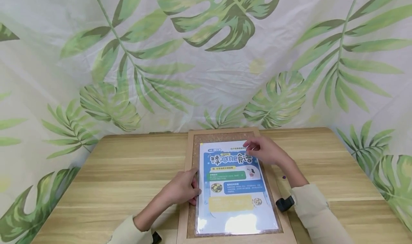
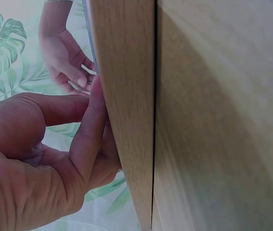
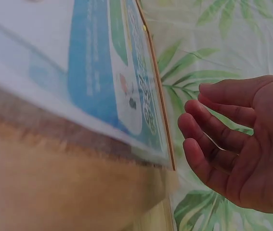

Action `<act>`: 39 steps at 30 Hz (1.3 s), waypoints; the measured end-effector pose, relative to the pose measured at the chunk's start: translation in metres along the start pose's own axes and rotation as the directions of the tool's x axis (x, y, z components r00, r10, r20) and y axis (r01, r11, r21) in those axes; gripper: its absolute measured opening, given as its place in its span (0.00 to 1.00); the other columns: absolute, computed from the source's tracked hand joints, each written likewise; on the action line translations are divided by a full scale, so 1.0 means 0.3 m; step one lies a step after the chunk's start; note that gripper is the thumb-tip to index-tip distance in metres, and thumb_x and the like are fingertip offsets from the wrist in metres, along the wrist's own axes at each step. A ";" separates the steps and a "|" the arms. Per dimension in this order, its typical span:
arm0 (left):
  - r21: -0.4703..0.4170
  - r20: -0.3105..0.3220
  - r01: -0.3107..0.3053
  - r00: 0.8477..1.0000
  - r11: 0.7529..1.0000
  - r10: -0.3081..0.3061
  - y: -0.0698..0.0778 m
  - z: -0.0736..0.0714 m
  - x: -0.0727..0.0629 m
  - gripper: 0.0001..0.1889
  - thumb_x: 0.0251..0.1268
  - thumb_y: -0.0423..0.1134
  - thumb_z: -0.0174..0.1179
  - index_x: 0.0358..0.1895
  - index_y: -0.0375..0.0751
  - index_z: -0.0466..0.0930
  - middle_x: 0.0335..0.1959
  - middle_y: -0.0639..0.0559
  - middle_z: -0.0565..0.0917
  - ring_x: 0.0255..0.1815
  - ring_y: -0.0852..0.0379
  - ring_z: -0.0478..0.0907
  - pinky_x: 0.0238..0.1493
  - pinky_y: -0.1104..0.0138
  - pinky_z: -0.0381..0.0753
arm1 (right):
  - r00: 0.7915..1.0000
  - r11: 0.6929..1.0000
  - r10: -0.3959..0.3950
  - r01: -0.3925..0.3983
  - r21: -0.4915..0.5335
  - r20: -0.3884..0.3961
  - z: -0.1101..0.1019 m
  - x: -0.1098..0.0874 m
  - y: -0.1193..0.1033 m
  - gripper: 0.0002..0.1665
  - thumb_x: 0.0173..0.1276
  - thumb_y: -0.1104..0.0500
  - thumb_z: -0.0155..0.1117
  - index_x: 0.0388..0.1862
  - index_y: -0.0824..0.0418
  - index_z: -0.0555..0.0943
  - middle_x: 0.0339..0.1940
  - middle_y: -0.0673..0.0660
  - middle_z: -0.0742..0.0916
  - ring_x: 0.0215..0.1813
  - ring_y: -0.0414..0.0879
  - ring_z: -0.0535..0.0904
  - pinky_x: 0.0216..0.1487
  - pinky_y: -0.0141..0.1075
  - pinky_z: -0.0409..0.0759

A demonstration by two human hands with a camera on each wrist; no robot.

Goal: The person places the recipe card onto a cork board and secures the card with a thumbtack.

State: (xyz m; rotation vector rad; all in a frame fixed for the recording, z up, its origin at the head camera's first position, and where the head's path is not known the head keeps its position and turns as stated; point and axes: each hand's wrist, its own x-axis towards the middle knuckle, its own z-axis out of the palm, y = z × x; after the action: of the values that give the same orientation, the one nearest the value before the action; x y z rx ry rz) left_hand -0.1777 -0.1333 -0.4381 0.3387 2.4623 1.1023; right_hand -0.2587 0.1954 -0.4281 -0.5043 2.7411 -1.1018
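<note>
A laminated poster (image 1: 233,176) with blue, green and yellow panels lies on a wood-framed cork board (image 1: 197,137). A yellow pushpin (image 1: 201,144) marks its upper left corner. My left hand (image 1: 181,188) pinches the poster's left edge, thumb near the sheet's margin; in the left wrist view, its fingertips meet right beside the wooden frame (image 2: 122,96). Over the upper right corner hovers my right hand (image 1: 264,150). In the right wrist view, the right fingers (image 3: 208,125) are loosely bent and spread, with nothing visible between them.
The board stands on a wooden table (image 1: 135,158), reaching its back edge. A small dark purple pin (image 1: 284,177) lies right of the frame. Behind the table hangs a leaf-patterned cloth (image 1: 206,76). Glare covers the poster's lower part.
</note>
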 end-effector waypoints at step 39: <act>0.009 0.000 -0.006 1.000 1.000 0.006 0.005 0.001 -0.010 0.32 0.68 0.23 0.68 0.73 0.22 0.66 0.29 0.45 0.80 0.21 0.56 0.84 0.22 0.64 0.87 | 0.997 0.996 0.022 -0.027 -0.080 -0.068 -0.104 -0.308 0.203 0.13 0.74 0.64 0.71 0.54 0.67 0.87 0.47 0.59 0.91 0.49 0.51 0.88 0.50 0.46 0.90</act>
State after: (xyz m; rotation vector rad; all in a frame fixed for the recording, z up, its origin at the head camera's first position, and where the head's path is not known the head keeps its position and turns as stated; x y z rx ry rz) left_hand -0.1748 -0.1333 -0.4365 0.3490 2.4686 1.0935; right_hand -0.1958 0.2899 -0.4471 -0.4506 2.8511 -1.0238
